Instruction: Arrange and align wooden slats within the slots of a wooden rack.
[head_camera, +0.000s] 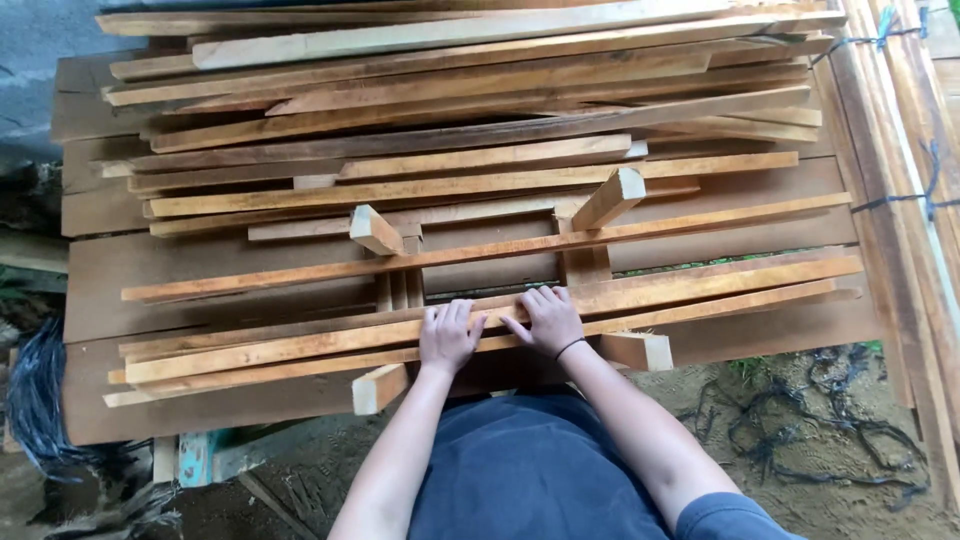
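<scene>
Much of the bench is hidden under timber; only its dark boards show at the left and along the near edge, and what holds it up cannot be made out. Both hands lie flat on the nearest bundle of long wooden strips, which runs left to right across the near part of the bench. The left hand rests palm down with its fingers spread over the strips, gripping nothing that can be seen. The right hand, just beside it and with a dark band on its wrist, presses down the same way — fingers stretched out and flat, not curled round any strip. Whether either thumb hooks under an edge is hidden.

Four short angled pegs stand up through the bundle: two far ones and, two near ones and. Their lower parts are covered by the strips, so how they are fixed cannot be told.

Beyond the pegs lies a large loose pile of wooden strips, heaped unevenly — its far end is cut off by the top edge. At the right, tied bundles of planks run off the frame, bound with dark cord. Loose black cord lies tangled on the dirt ground, and a dark mass at the far left is too blurred to name
</scene>
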